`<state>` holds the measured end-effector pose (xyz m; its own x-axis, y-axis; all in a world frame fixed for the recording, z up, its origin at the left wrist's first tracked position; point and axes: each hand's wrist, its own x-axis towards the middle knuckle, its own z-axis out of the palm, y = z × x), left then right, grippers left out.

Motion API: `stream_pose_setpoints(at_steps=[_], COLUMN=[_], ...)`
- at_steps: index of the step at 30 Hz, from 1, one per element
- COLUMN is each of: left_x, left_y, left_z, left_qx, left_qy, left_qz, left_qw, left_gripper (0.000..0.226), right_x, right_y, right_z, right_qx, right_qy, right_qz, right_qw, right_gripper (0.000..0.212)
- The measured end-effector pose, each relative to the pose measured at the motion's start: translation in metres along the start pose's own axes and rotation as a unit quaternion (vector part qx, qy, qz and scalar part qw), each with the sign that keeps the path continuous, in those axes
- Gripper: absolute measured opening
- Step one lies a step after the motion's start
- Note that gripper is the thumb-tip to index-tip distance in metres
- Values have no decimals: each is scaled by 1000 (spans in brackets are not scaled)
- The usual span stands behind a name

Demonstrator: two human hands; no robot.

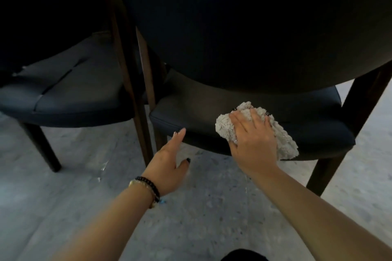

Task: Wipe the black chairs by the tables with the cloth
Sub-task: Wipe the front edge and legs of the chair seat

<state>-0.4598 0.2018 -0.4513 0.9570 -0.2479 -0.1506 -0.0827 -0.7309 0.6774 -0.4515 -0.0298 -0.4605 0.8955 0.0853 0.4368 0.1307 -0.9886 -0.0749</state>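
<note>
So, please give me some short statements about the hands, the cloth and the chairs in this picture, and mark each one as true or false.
1. The right hand presses the cloth on the seat of the right chair. True.
2. The left hand holds a second cloth. False: it is open and holds nothing.
3. A beaded bracelet sits on the left wrist. True.
4. The cloth is black. False: it is pale and fluffy.
5. The left chair lies tipped over on the floor. False: it stands upright.

floor [212,207]: grey, speckled | standing on it: two black chairs [254,27], side by side
</note>
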Motion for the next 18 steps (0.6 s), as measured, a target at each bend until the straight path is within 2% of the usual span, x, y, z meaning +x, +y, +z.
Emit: stream_pose_setpoints(at_steps=[5, 10, 14, 16, 18], left_x=[-6, -10, -4, 8, 24], left_y=[33, 18, -5, -13, -13], left_z=[-31, -50, -57, -64, -71], left_qx=[26, 21, -28, -91, -163], left_qy=[18, 41, 52, 64, 77], left_qz=[-45, -80, -119, -123, -137], left_qw=[999, 996, 991, 986, 974], left_gripper=[73, 73, 74, 68, 60], right_x=[0, 1, 0, 3, 8], right_y=[-1, -4, -5, -10, -24], right_z=[-8, -4, -5, -6, -5], right_qx=[5, 12, 9, 7, -9], right_qy=[-28, -2, 6, 0, -11], right_qz=[-7, -11, 5, 5, -34], right_qw=[1000, 1000, 1000, 1000, 999], right_gripper=[65, 62, 63, 64, 66])
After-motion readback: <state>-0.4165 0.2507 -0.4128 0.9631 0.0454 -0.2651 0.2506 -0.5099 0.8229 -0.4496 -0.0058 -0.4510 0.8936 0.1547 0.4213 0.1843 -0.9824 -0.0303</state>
